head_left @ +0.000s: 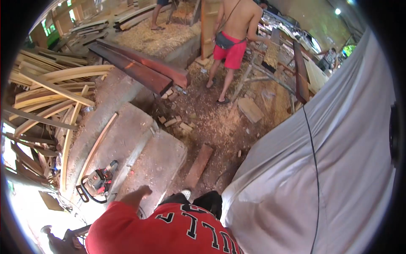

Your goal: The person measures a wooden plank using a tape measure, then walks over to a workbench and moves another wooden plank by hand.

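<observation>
Extending near one chainsaw [98, 182], one left hand [146, 191], grip unclear, has two side-by-side reddish beams [134, 71] beyond.

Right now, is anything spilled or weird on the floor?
Yes. Wood shavings and little wood blocks are scattered on the floor near the person in red shorts. It looks odd because they lie loose, not neatly gathered up.

The left arm [132, 200] is bared past the red sleeve [115, 216] and is extended from it toward two o'clock. The left hand [146, 192] is held ahead of the torso [169, 233], at about seven o'clock in the view, its fingers too small to be told apart. One foot [186, 194] is seen near six o'clock.
</observation>
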A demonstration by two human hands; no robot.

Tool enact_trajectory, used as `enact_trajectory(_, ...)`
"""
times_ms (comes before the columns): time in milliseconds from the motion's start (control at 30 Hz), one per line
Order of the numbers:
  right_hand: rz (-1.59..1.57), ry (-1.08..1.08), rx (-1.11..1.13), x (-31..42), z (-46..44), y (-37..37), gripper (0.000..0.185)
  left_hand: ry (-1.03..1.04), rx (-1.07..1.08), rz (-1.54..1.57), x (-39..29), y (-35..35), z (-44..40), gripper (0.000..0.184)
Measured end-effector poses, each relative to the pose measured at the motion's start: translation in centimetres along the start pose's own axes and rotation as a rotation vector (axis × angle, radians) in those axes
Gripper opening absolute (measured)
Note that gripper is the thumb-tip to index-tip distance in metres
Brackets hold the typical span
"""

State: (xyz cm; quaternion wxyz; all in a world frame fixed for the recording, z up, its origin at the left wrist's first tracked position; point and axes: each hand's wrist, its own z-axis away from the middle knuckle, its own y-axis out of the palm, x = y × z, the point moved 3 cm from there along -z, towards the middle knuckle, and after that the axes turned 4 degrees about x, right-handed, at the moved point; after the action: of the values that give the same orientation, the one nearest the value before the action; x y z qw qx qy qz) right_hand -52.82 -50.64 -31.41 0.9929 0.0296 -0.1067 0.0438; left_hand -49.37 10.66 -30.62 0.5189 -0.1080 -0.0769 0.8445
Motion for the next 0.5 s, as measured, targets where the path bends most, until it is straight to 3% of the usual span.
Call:
enact_trajectory(67, 0.317, -0.102, -0.009, 2.4, -1.8, -0.4, 0.019, 0.193, -0.147, -0.136, 1.1, 2.8, -2.0, 0.037)
enact_trajectory(100, 0.475, -0.154, -0.022, 2.7, -3.6, -1.4, 0.018, 0.034, -0.141, 0.110, 0.3, 2.2, -0.7, 0.040)
enact_trajectory(133, 0.794, -0.386, 0.077, 2.9, -7.8, -2.7, 0.017, -0.121, -0.133, 0.360, -1.4, 2.0, 2.1, 0.042)
enact_trajectory(167, 1.188, -0.691, 0.075, 3.0, -11.6, -3.9, 0.018, -0.181, -0.132, 0.441, -2.5, 1.3, 3.1, 0.032)
enact_trajectory(200, 1.462, -1.006, -0.014, 3.1, -14.9, -5.1, 0.020, 0.002, -0.192, 0.108, -3.5, 0.6, 2.6, 0.027)
enact_trajectory(233, 1.830, -0.944, 0.111, 4.2, -17.6, -5.6, 0.026, 0.175, -0.253, -0.233, -3.3, 1.0, -0.1, 0.024)
enact_trajectory(267, 1.850, -0.930, 0.089, 8.1, -13.9, -3.8, 0.026, 0.335, -0.300, -0.584, -4.0, 1.7, -2.3, 0.022)
enact_trajectory(300, 1.555, -0.695, 0.143, 11.5, -10.1, -3.1, 0.026, 0.341, -0.346, -0.446, -4.3, 2.0, -4.8, 0.024)
enact_trajectory(333, 1.241, -0.500, 0.133, 17.9, 0.7, 1.1, 0.028, 0.382, -0.367, -0.578, -6.6, 0.7, -3.5, 0.026)
enact_trajectory(367, 1.092, -0.483, 0.138, 19.1, -0.2, 0.9, 0.031, 0.239, -0.235, -0.476, -10.6, -2.0, 1.1, 0.037)
enact_trajectory(400, 0.982, -0.513, 0.166, 19.4, -2.2, 0.4, 0.035, 0.279, -0.289, -0.563, -11.6, -1.9, -1.9, 0.031)
enact_trajectory(433, 0.895, -0.555, 0.209, 19.3, -4.9, -0.5, 0.040, 0.241, -0.301, -0.392, -12.7, -2.7, -4.0, 0.029)
enact_trajectory(467, 0.860, -0.597, 0.246, 19.4, -6.7, -0.9, 0.044, 0.314, -0.378, -0.429, -15.9, -4.4, -1.7, 0.027)
enact_trajectory(500, 0.849, -0.640, 0.277, 19.6, -8.5, -1.2, 0.049, 0.303, -0.357, -0.155, -21.2, -8.4, 8.7, 0.027)
